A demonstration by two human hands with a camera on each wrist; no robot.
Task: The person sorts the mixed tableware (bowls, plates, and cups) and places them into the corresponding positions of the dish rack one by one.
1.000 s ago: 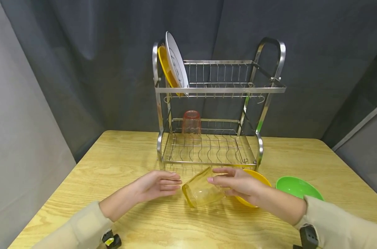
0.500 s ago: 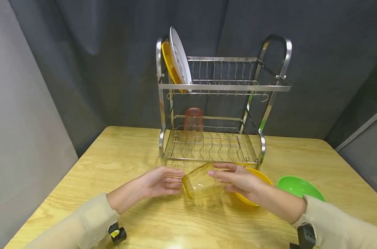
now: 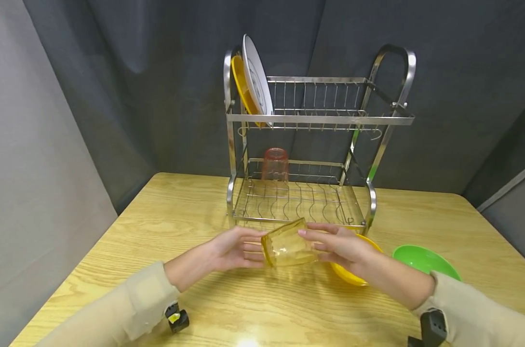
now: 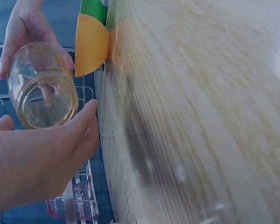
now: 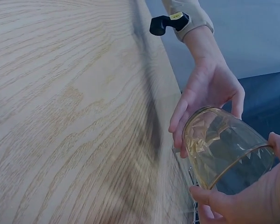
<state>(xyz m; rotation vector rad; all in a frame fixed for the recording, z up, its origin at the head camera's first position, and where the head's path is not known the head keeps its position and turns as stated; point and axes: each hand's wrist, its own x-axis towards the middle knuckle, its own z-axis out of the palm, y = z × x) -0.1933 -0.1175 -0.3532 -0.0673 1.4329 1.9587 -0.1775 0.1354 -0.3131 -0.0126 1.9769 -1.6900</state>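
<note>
A clear yellow drinking glass (image 3: 288, 246) is held tilted on its side above the table, in front of the rack. My right hand (image 3: 342, 246) grips one end of it, thumb on the near side and fingers round the far side. At the other end is my left hand (image 3: 238, 248), its fingers extended and fingertips right at the glass. In the left wrist view the round end of the glass (image 4: 44, 88) faces the left palm. The right wrist view shows the right thumb and fingers on opposite sides of the glass (image 5: 228, 144).
Behind stands a two-tier metal dish rack (image 3: 320, 119). A white plate (image 3: 257, 77) and a yellow plate (image 3: 241, 91) lean at its upper left; an upside-down red glass (image 3: 275, 166) stands below. A yellow bowl (image 3: 351, 277), partly hidden, and a green bowl (image 3: 424, 260) sit at right.
The left hand has come in to the end of the glass, where a gap showed before. The glass has turned slightly more level and risen a little. The head view has shifted slightly.
</note>
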